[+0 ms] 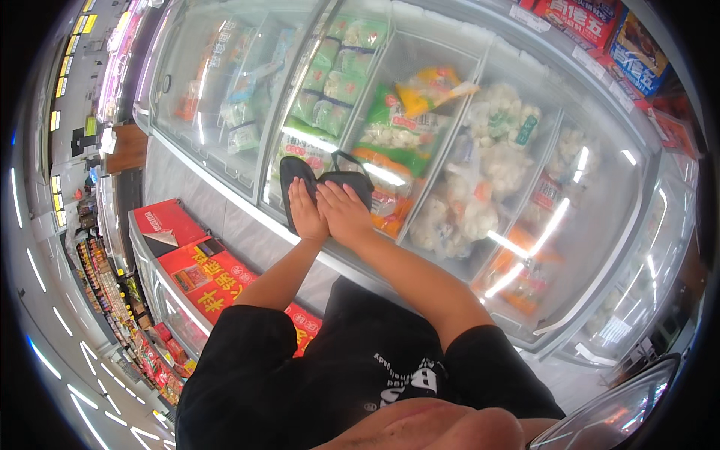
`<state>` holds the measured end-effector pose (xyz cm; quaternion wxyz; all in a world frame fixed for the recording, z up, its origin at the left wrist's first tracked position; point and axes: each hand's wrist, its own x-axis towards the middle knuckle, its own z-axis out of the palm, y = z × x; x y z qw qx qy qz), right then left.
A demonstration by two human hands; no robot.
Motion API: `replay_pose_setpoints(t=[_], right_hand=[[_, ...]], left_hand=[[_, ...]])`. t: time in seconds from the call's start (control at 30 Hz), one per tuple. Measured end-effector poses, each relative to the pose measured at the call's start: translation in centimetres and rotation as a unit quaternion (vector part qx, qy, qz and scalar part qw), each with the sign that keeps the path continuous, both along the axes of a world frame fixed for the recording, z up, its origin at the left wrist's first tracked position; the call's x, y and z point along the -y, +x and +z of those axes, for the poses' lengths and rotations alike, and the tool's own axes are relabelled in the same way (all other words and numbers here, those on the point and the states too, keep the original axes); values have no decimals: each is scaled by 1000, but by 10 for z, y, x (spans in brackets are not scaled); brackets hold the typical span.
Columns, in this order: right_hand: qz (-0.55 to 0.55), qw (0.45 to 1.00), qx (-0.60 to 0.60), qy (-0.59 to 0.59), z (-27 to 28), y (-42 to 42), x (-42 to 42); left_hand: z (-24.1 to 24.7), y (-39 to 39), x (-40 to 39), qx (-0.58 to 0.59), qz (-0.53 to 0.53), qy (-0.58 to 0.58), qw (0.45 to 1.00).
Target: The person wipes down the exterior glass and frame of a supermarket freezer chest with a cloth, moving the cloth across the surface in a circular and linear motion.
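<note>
My left hand (306, 211) lies flat, back up, on a black soft object (292, 174) with a thin strap loop, at the front edge of a chest freezer. Beside it, touching it, my right hand (343, 211) rests flat on the object's other rounded part. Neither hand's fingers are curled round anything. What the black object is, I cannot tell. Beneath it is the freezer's glass lid (416, 236). Through the glass show green packs (343, 73), a green bag of white food pieces (394, 129), a yellow bag (430, 93) and clear bags of white balls (495, 152).
The freezer's metal front rail (225, 191) runs between me and the lid. To the lower left stands a low case with red printed panels (202, 275). Boxed goods (635, 50) line a shelf at the upper right. Stocked store shelves (107, 281) are at the far left.
</note>
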<state>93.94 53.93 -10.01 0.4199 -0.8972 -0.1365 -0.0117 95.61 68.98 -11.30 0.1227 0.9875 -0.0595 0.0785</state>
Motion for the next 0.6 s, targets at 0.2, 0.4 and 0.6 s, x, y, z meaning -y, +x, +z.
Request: replay_pose_setpoints(t=[0.2, 0.4, 0.6], right_hand=[[-100, 988, 31, -115, 3, 145, 66], [-139, 965, 98, -200, -5, 325, 169], [-190, 959, 59, -202, -7, 397, 173]], left_hand=[[6, 172, 81, 87, -100, -63, 989], [-3, 348, 193, 106, -53, -114, 986], [-6, 445, 207, 67, -132, -83, 986]])
